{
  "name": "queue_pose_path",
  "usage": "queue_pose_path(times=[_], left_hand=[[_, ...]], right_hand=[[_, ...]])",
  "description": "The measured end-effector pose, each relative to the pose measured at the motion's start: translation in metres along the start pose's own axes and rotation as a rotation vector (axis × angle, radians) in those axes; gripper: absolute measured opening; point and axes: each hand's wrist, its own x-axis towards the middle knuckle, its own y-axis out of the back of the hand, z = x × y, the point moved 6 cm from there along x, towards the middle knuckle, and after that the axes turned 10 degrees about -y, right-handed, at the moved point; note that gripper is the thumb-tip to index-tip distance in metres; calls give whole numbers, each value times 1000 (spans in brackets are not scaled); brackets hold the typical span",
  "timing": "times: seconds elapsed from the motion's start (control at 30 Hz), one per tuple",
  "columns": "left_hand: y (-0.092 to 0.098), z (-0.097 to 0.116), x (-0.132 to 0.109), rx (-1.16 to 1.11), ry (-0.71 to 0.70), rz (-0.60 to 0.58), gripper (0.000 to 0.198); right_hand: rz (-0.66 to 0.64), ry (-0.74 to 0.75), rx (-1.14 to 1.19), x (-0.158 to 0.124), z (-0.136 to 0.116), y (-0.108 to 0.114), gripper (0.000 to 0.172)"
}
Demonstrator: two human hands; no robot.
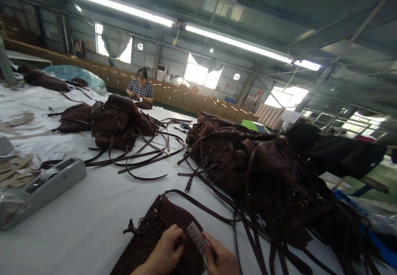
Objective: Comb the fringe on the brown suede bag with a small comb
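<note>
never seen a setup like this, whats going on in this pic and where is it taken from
There is no machine here: these are a person's own bare hands, seen from one camera worn on the head, looking forward and down. The right hand holds a pale, comb-like tool. The left hand is curled over a dark brown bag; whether it grips anything is unclear. The bag lies on a white table, with a grey tape dispenser to the left. Farther back are a left pile of brown bags and a larger right pile, with straps trailing. Another person sits beyond.
</note>
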Motion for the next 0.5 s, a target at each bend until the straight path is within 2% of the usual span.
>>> queue_pose_path(times=[0.13, 0.23, 0.27, 0.33, 0.43, 0.5], left_hand=[[8, 10, -15, 23, -117, -123, 18], [25, 10, -9, 259, -55, -118, 28], [30, 7, -3, 343, -23, -121, 33], [31, -7, 7, 467, 36, -205, 42], [22, -33, 14, 571, 79, -346, 49], [16, -45, 15, 605, 80, -355, 53]], right_hand=[[-155, 16, -353, 11, -22, -21, 46], [-237, 88, -434, 10, -23, -30, 46], [-252, 109, -428, 8, -21, -32, 43], [-279, 138, -414, 6, -14, -34, 39], [-327, 203, -387, -1, -4, -39, 35], [-343, 222, -310, -9, 0, -41, 33]])
